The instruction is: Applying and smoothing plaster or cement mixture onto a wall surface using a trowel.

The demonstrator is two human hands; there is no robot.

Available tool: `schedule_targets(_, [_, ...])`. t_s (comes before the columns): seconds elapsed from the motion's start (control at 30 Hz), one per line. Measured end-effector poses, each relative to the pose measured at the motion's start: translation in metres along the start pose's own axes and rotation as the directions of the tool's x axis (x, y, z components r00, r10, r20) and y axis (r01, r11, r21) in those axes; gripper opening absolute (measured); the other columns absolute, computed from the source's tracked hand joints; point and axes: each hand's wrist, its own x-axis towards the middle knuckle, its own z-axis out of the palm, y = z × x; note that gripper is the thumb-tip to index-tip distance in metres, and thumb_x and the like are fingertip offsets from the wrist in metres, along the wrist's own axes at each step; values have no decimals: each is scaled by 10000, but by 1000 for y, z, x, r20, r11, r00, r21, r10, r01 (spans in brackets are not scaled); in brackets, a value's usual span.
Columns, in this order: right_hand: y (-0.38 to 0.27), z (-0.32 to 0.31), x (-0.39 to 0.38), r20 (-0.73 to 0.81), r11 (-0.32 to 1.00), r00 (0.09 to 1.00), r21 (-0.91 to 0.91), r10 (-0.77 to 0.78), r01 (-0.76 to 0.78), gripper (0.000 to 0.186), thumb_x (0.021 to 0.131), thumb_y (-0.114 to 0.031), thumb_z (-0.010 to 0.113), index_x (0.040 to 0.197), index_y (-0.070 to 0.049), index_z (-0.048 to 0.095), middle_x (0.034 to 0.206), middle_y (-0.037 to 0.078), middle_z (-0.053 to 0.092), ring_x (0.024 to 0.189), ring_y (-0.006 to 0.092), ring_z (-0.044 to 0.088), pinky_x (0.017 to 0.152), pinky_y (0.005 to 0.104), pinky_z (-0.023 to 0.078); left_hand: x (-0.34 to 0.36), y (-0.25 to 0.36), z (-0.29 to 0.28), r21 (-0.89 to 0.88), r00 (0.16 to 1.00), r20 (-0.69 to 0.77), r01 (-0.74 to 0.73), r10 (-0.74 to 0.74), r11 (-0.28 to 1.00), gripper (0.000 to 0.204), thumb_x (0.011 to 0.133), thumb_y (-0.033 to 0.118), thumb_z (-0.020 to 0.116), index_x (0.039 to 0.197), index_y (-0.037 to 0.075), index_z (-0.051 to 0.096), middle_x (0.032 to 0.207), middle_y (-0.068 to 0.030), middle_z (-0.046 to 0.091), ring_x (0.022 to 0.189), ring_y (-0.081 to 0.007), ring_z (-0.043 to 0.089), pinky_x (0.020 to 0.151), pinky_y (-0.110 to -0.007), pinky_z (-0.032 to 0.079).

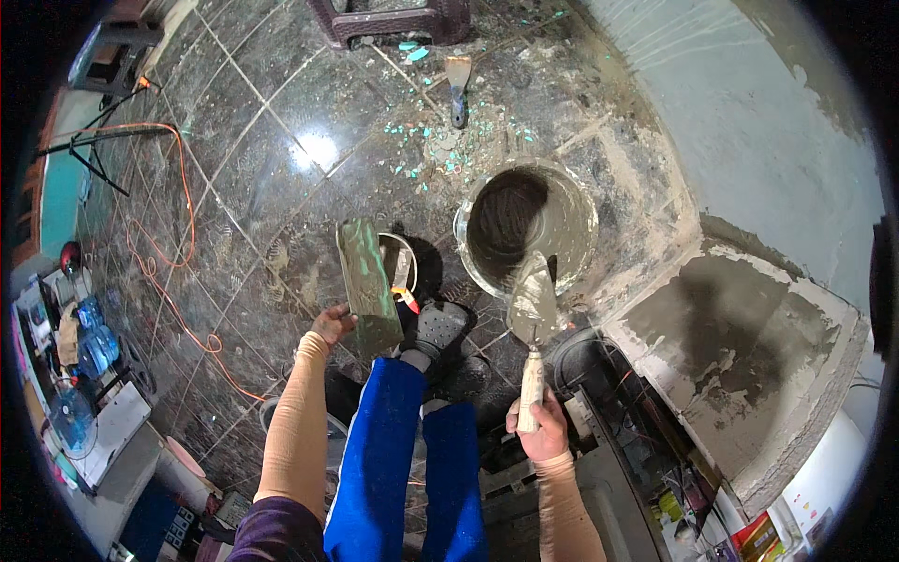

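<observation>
Purple cloth sleeve point(278, 536) nearest, a grey-green rectangular board point(368, 286) is gripped by the left hand point(334, 325), a pale-handled pointed trowel point(534, 304) by the right hand point(544, 429), best kept level over the mortar-coated round bucket point(573, 223)

No lettering or numbers can really be made out here, tbh. Small coloured marks can be seen on the white panel point(817, 495), lower right of the frame, but they're too tiny to be read.

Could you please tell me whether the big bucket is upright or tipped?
Upright: the big bucket stands on the floor, its round mouth facing up.
</observation>
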Motion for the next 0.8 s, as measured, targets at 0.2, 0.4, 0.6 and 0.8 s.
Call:
schedule_targets(0.2, [3,9,-6,-10,998,999,49,51,-51,417,849,-136,588,1219,-75,406,849,132,586,713,242,574,610,372,472,-20,22,25,-187,981,-190,-7,-30,982,509,816,234,705,1259,39,550,1118,-56,639,949,-172,575,854,-320,453])
schedule_targets(0.4, [-3,12,-5,-50,994,999,108,19,-13,387,820,-83,574,1155,-150,394,854,140,554,662,222,554,557,352,467,-22,81,134,424,800,-328,-350,502,835,577,714,339,779,1137,-1,584,1031,-175,641,933,-287,623,817,-368,494])
schedule_targets(0.6, [-16,14,-8,-79,998,996,42,-51,55,327,844,-103,534,1129,-142,377,724,125,509,520,197,508,430,318,427,27,132,233,-503,986,163,73,12,861,377,792,255,744,1092,78,600,1046,-67,632,992,-212,577,824,-373,461])
schedule_targets(0.8, [-46,25,-27,-214,986,973,-158,-89,55,243,904,-145,507,1111,-112,385,700,105,522,495,171,506,411,295,416,27,150,244,-625,990,-28,-123,136,771,149,758,61,621,906,55,638,832,-27,638,727,-177,571,643,-334,452])
